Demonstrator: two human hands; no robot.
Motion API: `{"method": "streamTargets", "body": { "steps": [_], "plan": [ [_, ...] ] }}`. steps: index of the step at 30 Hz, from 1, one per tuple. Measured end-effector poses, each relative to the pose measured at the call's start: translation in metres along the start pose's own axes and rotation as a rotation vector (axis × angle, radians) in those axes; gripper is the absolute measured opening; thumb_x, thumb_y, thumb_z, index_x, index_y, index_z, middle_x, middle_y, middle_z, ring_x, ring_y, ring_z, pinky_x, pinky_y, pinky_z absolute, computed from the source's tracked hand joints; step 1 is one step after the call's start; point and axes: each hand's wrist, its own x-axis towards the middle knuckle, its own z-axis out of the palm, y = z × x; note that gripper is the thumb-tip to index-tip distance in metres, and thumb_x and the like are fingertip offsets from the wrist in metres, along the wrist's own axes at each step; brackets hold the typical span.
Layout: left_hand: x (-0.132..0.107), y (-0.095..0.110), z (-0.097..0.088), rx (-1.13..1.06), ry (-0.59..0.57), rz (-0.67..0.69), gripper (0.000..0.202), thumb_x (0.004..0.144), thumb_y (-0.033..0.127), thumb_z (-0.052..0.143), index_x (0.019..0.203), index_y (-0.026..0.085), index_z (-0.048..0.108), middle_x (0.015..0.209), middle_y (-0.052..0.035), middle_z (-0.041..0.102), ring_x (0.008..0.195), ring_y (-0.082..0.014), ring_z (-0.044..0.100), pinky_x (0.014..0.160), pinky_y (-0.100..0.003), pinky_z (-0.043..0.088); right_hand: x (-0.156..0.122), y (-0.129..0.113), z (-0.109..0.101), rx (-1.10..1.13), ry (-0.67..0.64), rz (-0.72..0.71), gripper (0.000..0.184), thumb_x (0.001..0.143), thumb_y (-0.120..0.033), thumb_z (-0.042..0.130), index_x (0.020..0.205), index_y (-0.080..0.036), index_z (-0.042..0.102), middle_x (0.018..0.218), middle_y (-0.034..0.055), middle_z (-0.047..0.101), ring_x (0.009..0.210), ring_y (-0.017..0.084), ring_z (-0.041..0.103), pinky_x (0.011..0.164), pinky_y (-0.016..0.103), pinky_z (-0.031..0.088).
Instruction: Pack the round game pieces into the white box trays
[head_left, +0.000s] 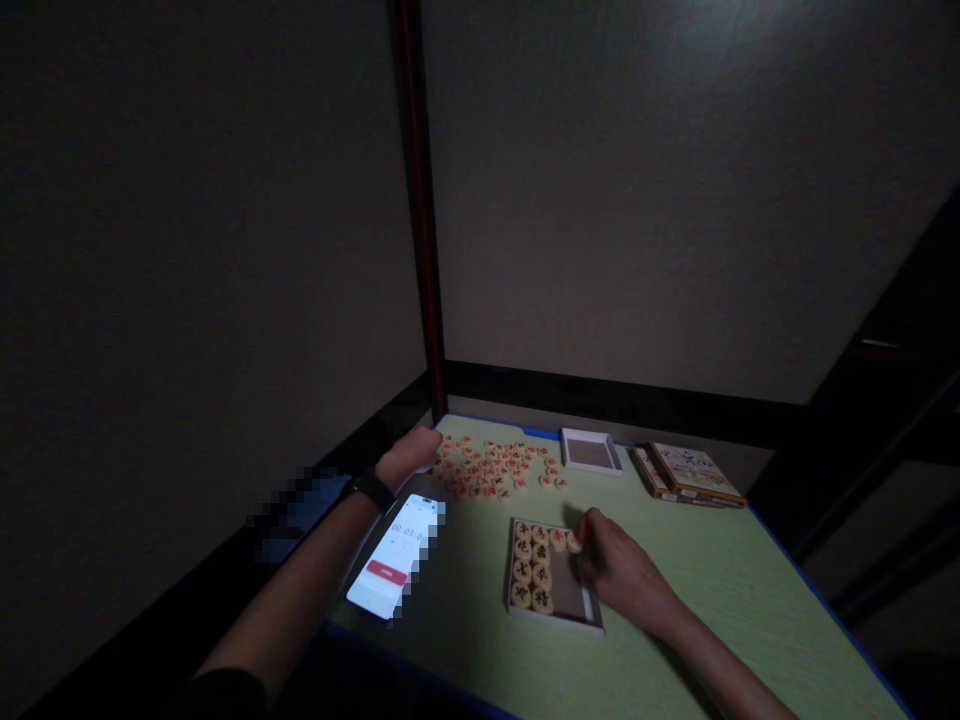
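My right hand (616,562) is closed in a pinch at the right side of a shallow box (574,590). Between its fingertips is a round wooden Chinese chess piece (574,541), at the end of the box's far row. Two columns of pieces with black characters fill the left part of the box, and a piece with a red character (557,539) sits beside the piece I hold. My left hand (412,452) is curled at the left edge of the scattered chess pieces (491,470); its fingertips are hidden, and what they hold cannot be made out.
A lit phone (386,560) showing a timer lies at the table's left edge. An open box lid or tray (592,452) stands at the back. Two printed boxes (694,472) are stacked at the right on the green table (720,580). Walls rise behind and to the left.
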Motion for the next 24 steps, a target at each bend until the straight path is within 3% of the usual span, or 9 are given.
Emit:
{"method": "streamTargets", "body": {
  "steps": [9,14,18,21,24],
  "plan": [
    [-0.003,-0.001,0.016,-0.027,-0.069,0.031,0.022,0.083,0.012,0.057,0.101,0.011,0.069,0.106,-0.0168,0.071,0.098,-0.0262,0.068,0.078,-0.028,0.053,-0.001,-0.003,-0.004,0.007,-0.024,0.017,0.018,0.073,-0.012,0.049,0.083,-0.023,0.039,0.084,0.0037,0.058,0.08,0.02,0.055,0.071,0.029,0.036],
    [-0.004,-0.001,0.023,-0.056,-0.053,0.049,0.021,0.084,0.012,0.057,0.1,0.013,0.07,0.105,-0.0139,0.071,0.096,-0.023,0.069,0.076,-0.024,0.052,-0.001,-0.001,-0.002,0.014,-0.021,0.003,0.019,0.073,-0.01,0.047,0.081,-0.023,0.037,0.085,0.0049,0.058,0.081,0.021,0.054,0.071,0.03,0.037],
    [-0.004,0.002,0.021,-0.035,-0.015,0.056,0.023,0.083,0.011,0.056,0.101,0.011,0.07,0.104,-0.0167,0.071,0.094,-0.0247,0.069,0.077,-0.028,0.053,-0.001,0.0,-0.002,0.011,-0.001,-0.009,0.018,0.073,-0.011,0.047,0.082,-0.023,0.038,0.084,0.0046,0.059,0.081,0.021,0.055,0.07,0.029,0.037],
    [-0.002,0.019,0.012,-0.005,0.056,0.095,0.029,0.084,0.007,0.049,0.106,0.009,0.068,0.109,-0.02,0.068,0.101,-0.0268,0.067,0.085,-0.033,0.052,-0.002,-0.001,-0.007,0.036,-0.034,0.005,0.014,0.075,-0.017,0.049,0.083,-0.023,0.04,0.083,0.004,0.06,0.078,0.021,0.055,0.068,0.029,0.036],
    [0.007,0.052,0.003,-0.007,0.1,0.221,0.032,0.087,0.01,0.045,0.107,0.016,0.069,0.113,-0.0151,0.068,0.108,-0.0254,0.064,0.091,-0.035,0.05,-0.002,-0.003,-0.012,0.096,-0.072,0.054,0.005,0.083,-0.025,0.045,0.084,-0.024,0.039,0.085,0.0043,0.061,0.077,0.021,0.057,0.068,0.03,0.037]
  ]
}}
